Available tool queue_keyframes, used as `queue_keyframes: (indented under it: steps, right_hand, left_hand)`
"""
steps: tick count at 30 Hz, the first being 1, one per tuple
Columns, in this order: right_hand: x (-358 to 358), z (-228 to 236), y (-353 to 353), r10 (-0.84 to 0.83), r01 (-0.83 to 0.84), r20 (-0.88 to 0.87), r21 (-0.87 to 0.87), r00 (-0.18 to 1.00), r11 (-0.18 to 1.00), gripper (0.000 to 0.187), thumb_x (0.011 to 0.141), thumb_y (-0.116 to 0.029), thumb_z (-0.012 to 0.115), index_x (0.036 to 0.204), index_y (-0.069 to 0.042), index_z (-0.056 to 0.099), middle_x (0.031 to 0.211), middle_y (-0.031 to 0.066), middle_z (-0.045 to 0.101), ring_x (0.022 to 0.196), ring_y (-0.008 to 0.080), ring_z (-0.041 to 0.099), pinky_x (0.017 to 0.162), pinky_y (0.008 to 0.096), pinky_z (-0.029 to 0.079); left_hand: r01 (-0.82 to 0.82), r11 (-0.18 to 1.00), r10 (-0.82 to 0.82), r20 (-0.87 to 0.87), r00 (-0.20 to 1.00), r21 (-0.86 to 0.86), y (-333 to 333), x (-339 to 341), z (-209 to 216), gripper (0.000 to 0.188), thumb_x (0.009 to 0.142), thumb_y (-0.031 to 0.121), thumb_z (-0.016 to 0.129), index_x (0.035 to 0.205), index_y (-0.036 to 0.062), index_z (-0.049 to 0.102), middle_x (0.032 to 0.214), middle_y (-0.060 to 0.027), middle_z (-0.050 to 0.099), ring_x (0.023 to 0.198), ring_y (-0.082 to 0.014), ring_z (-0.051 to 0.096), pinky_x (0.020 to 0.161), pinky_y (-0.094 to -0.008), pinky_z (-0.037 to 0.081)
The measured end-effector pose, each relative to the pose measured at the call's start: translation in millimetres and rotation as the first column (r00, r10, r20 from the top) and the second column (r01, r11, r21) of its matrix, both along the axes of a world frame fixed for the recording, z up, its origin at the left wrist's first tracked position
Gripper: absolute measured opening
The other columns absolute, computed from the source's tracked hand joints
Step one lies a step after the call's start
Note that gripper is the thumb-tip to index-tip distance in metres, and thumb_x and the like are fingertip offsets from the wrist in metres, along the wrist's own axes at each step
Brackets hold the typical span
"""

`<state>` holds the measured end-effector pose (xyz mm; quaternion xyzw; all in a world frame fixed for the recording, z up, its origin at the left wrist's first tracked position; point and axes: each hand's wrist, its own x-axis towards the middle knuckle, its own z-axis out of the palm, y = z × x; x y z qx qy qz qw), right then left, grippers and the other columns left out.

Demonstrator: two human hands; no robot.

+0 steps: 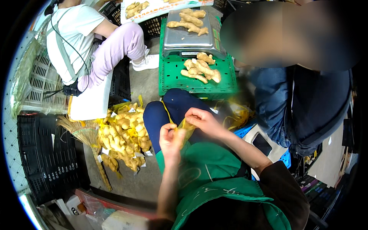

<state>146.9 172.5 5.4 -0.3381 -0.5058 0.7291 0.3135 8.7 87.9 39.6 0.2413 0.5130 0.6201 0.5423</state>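
Above my lap, a yellow mesh bag (pixel 185 129) is stretched between my two hands. Its near part is pinched in the fingers of my left hand (pixel 171 138). My right hand (pixel 202 119) grips the other side with thumb and fingertips. No ginger shows inside the mesh. Ahead of my knees, loose ginger pieces (pixel 201 69) lie on an upturned green crate (pixel 168 78). Behind them a weighing scale (pixel 174 38) carries more ginger (pixel 190 21) on its metal plate. To my left is a heap of ginger in yellow mesh bags (pixel 124 130), with white tags.
A straw broom (pixel 82 132) leans beside the bagged heap, near stacked black crates (pixel 48 157). One person (pixel 76 38) sits far left, another (pixel 306 103) at the right. More yellow mesh bags (pixel 238 114) lie right of my knees, near a dark phone (pixel 262 144).
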Motion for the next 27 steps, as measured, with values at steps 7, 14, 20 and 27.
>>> queue_keyframes:
  steps: [7, 14, 20, 27]
  right_hand:
    - [7, 11, -6, -0.257, -0.131, -0.592, -0.532, 0.764, 0.837, 0.011, 0.093, -0.019, 0.053, 0.094, -0.008, 0.049, 0.07, -0.0051, 0.042, 0.061, 0.0033, 0.038, 0.052, 0.0217, 0.031]
    - [5, 16, -1, -0.154, 0.03, 0.283, 0.401, 0.947, 0.916, 0.013, 0.083, -0.009, 0.063, 0.093, -0.004, 0.058, 0.074, 0.001, 0.052, 0.068, 0.0062, 0.05, 0.061, 0.0237, 0.041]
    - [0, -11, 11, -0.254, 0.254, 0.022, -0.13, 0.967, 0.958, 0.015, 0.093, -0.015, 0.047, 0.091, -0.004, 0.057, 0.078, -0.0002, 0.053, 0.072, 0.0079, 0.052, 0.065, 0.0231, 0.042]
    - [-6, 23, -7, -0.108, 0.094, -0.057, -0.201, 0.993, 0.975, 0.014, 0.09, -0.02, 0.052, 0.09, -0.006, 0.055, 0.072, -0.0003, 0.054, 0.068, 0.0061, 0.051, 0.061, 0.0223, 0.041]
  left_hand:
    - [-0.13, 0.99, 0.129, -0.694, 0.708, 0.052, 11, -18, -22, 0.003, 0.086, 0.003, 0.061, 0.084, 0.0016, 0.059, 0.074, 0.0022, 0.05, 0.059, -0.0032, 0.04, 0.053, -0.0178, 0.036]
    - [-0.156, 0.988, 0.145, 0.252, 0.957, 0.022, 18, -2, 1, 0.008, 0.091, 0.013, 0.049, 0.087, 0.0075, 0.052, 0.064, 0.0008, 0.044, 0.051, -0.0094, 0.04, 0.052, -0.0231, 0.04]
    - [0.046, 0.997, -0.067, -0.377, 0.924, -0.064, 11, 8, -32, 0.007, 0.085, 0.002, 0.06, 0.087, 0.0067, 0.054, 0.068, 0.0055, 0.05, 0.057, -0.0016, 0.043, 0.052, -0.0176, 0.036]
    - [-0.146, 0.986, 0.139, -0.084, 0.987, -0.081, 36, -18, -15, 0.006, 0.09, 0.012, 0.057, 0.091, 0.0063, 0.059, 0.067, 0.0019, 0.055, 0.055, -0.0031, 0.048, 0.05, -0.015, 0.036]
